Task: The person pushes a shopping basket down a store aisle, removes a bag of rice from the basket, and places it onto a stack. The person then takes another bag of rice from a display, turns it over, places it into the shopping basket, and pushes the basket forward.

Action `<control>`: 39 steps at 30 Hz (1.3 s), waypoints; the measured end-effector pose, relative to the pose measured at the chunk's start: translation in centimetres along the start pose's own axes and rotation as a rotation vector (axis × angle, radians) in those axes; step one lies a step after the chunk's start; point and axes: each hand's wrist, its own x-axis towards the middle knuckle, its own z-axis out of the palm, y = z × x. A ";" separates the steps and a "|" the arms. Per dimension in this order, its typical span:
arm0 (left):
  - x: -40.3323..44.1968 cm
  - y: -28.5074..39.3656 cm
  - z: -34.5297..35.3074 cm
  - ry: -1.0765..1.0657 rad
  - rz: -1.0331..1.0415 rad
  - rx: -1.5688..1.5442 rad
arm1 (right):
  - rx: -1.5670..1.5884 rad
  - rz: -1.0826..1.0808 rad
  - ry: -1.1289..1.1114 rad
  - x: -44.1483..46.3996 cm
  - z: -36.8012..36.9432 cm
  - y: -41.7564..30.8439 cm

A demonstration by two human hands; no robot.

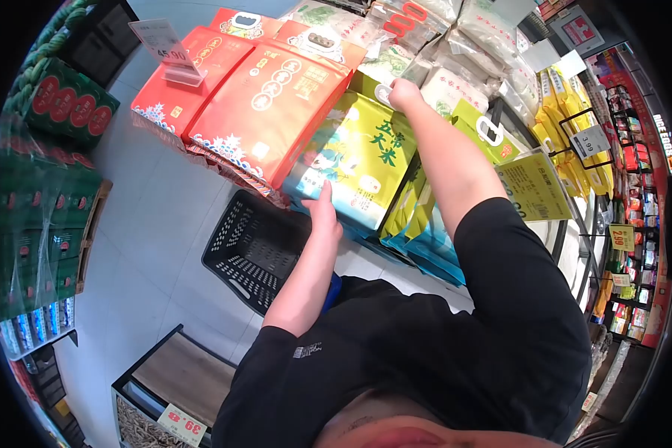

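A green and light-blue bag of rice [358,160] lies flat on the stack, with dark green Chinese characters on its front. My right hand [405,95] is closed at its top end, around the white-rimmed carry handle; the fingers are partly hidden. At the bag's lower left corner is my left hand [325,214], its visible fingers apart and held against or close to the edge. More green and blue rice bags [425,224] lean just to the right, partly behind my right arm. Red rice bags [272,104] lie side by side to the left.
A black shopping basket [250,246] is on the tiled floor below the display. Price signs [168,52] and a yellow-green label [534,187] stick up near the bags. Clear-wrapped white bags [455,89] fill the back. Green boxes [33,246] are stacked at left.
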 end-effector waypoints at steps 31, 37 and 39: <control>-11.9 -2.8 -30.3 -0.651 -0.346 1.324 | 0.461 0.684 -0.118 -80.2 28.6 20.5; -12.8 -2.8 -30.3 -0.588 -0.230 1.469 | 0.323 1.139 -0.155 -100.3 25.9 24.7; -13.0 -3.0 -29.7 -0.565 -0.217 1.518 | 0.388 1.196 -0.209 -103.4 24.7 22.7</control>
